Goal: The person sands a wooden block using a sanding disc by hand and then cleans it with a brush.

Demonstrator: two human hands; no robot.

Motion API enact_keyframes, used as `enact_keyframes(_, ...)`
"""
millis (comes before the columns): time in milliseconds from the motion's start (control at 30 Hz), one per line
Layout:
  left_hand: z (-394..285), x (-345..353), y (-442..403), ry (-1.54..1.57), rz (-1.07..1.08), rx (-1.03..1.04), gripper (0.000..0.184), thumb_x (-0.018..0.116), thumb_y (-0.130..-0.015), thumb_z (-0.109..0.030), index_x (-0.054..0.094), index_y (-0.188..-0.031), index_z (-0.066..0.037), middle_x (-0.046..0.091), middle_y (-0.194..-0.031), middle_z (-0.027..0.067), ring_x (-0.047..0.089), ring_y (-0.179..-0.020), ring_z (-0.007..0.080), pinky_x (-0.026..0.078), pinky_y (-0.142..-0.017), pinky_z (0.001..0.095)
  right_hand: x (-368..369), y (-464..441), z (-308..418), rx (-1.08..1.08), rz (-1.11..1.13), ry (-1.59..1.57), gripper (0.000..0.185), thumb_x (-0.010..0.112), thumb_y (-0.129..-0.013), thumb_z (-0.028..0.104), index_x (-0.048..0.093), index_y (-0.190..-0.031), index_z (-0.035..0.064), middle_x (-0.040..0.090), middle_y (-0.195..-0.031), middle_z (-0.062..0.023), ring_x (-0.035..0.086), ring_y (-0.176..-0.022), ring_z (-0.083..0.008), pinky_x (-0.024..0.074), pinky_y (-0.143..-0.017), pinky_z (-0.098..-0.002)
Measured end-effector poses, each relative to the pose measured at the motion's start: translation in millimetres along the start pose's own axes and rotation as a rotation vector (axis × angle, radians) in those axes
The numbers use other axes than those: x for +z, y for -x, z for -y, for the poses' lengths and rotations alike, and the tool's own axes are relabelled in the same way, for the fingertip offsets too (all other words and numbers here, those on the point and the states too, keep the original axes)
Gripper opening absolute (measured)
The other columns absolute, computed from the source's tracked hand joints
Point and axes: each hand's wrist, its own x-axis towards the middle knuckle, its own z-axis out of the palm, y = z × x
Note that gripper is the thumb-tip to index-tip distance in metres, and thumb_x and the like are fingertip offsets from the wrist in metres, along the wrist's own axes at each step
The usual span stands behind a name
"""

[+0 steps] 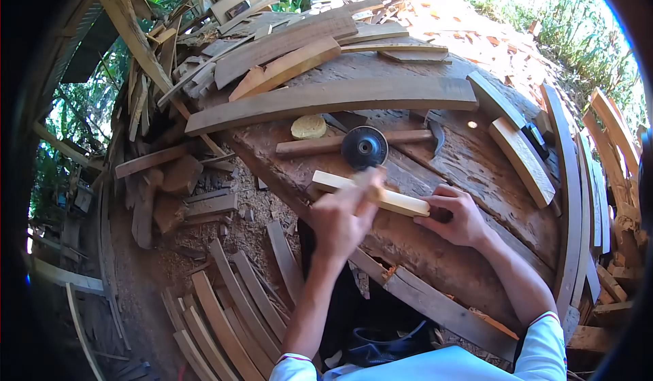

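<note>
A pale wooden bar (401,203) lies at a slant over the workbench's front part. My left hand (337,221) is closed at the bar's left half, its fingers smeared by motion around something small and brownish that I cannot make out. At the bar's right end my right hand (462,216) pinches it between thumb and fingers, and a dark spot shows between them. Just behind the bar sits a round black disc (364,148) with a hub in its middle. A hammer-like tool with a wooden handle (313,145) and curved metal head (438,138) lies behind the disc.
A long curved board (333,101) crosses the back of the bench (272,167), near a yellowish round piece (308,127). More boards (522,163) stand and lie at the right. Curved slats (224,320) and wood shavings cover the ground at the lower left.
</note>
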Motion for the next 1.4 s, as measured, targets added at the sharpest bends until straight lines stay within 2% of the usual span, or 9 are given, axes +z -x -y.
enact_keyframes(133, -31.8, 7.5, 5.4, 0.211, 0.119, 0.068, 0.026, 0.077, -0.097, -0.036, 0.082, -0.103, -0.012, 0.072, -0.073, 0.0101, 0.07, -0.059, 0.0283, 0.053, -0.057, 0.0422, 0.0, 0.8, -2.7, -0.06, -0.021, 0.018, 0.034, 0.088, -0.085, 0.026, 0.08, -0.112, 0.0074, 0.06, -0.08, -0.0059, 0.062, -0.07, -0.0229, 0.0517, -0.065, -0.0369)
enact_keyframes(233, 6.8, -2.0, 2.4, 0.188, 0.118, -0.205, 0.046, 0.079, -0.095, -0.04, 0.073, -0.066, -0.004, 0.066, -0.057, 0.0097, 0.066, -0.049, 0.0242, 0.047, -0.049, 0.0402, -1.6, 1.0, 0.5, -0.037, -0.012, 0.002, 0.034, 0.087, -0.085, 0.026, 0.081, -0.114, 0.0079, 0.06, -0.08, -0.0059, 0.061, -0.069, -0.0229, 0.0513, -0.065, -0.037)
enact_keyframes(333, 45.4, -15.7, -6.1, -0.046, -0.19, -0.153, 0.029, 0.079, -0.096, -0.026, 0.078, -0.081, -0.002, 0.071, -0.065, 0.0125, 0.071, -0.055, 0.026, 0.052, -0.053, 0.0382, -2.1, -0.1, 0.0, -0.031, -0.01, -0.002, 0.034, 0.087, -0.086, 0.026, 0.081, -0.114, 0.0081, 0.06, -0.08, -0.0061, 0.061, -0.069, -0.0234, 0.0515, -0.066, -0.0371)
enact_keyframes(533, 21.5, -12.7, -8.1, -0.055, -0.004, -0.137, 0.028, 0.074, -0.099, -0.025, 0.079, -0.125, -0.014, 0.078, -0.087, 0.0109, 0.075, -0.068, 0.0253, 0.057, -0.061, 0.0406, -1.3, -1.0, 2.4, -0.063, -0.011, 0.044, 0.034, 0.087, -0.085, 0.023, 0.08, -0.114, 0.0074, 0.062, -0.084, -0.0066, 0.062, -0.072, -0.0231, 0.0521, -0.066, -0.0362)
enact_keyframes(667, -41.0, 14.9, 5.2, 0.366, 0.238, -0.005, 0.029, 0.074, -0.098, -0.03, 0.081, -0.118, -0.012, 0.08, -0.091, 0.0101, 0.076, -0.068, 0.025, 0.06, -0.065, 0.0383, 1.8, 0.5, -9.5, -0.154, -0.033, 0.07, 0.03, 0.086, -0.085, 0.024, 0.079, -0.108, 0.0066, 0.063, -0.087, -0.0091, 0.064, -0.077, -0.0285, 0.0538, -0.071, -0.041)
enact_keyframes(767, -46.6, 17.1, -3.7, 0.427, 0.118, 0.05, 0.025, 0.075, -0.098, -0.03, 0.083, -0.103, -0.007, 0.075, -0.075, 0.0098, 0.072, -0.059, 0.0234, 0.055, -0.056, 0.038, 3.9, 2.9, -12.1, -0.124, -0.043, 0.059, 0.027, 0.086, -0.085, 0.025, 0.078, -0.103, 0.0059, 0.064, -0.089, -0.0102, 0.065, -0.08, -0.0301, 0.0541, -0.074, -0.0426)
enact_keyframes(967, 27.7, -25.1, -12.2, -0.085, -0.064, -0.189, 0.023, 0.078, -0.096, -0.027, 0.08, -0.084, -0.007, 0.069, -0.063, 0.0094, 0.068, -0.053, 0.0263, 0.05, -0.052, 0.04, -1.2, -0.1, -1.7, -0.062, -0.005, 0.034, 0.034, 0.087, -0.086, 0.026, 0.08, -0.114, 0.0085, 0.063, -0.084, -0.0073, 0.064, -0.075, -0.0263, 0.0532, -0.07, -0.0392)
enact_keyframes(1200, -11.5, 0.2, -1.3, 0.051, 0.072, -0.032, 0.032, 0.073, -0.099, -0.028, 0.079, -0.127, -0.015, 0.073, -0.073, 0.0089, 0.073, -0.06, 0.0225, 0.054, -0.057, 0.0403, 0.3, -1.5, -0.7, -0.089, -0.029, 0.017, 0.033, 0.087, -0.085, 0.023, 0.08, -0.113, 0.0078, 0.062, -0.082, -0.0071, 0.062, -0.067, -0.025, 0.052, -0.063, -0.0374)
enact_keyframes(1400, -45.0, 9.4, -0.9, 0.275, 0.184, -0.081, 0.03, 0.077, -0.096, -0.033, 0.076, -0.08, -0.008, 0.062, -0.058, 0.0082, 0.065, -0.05, 0.0247, 0.052, -0.053, 0.0406, -0.5, 0.1, -6.4, -0.129, -0.025, 0.034, 0.034, 0.088, -0.085, 0.024, 0.081, -0.114, 0.008, 0.062, -0.082, -0.0074, 0.063, -0.071, -0.0249, 0.0526, -0.066, -0.0385)
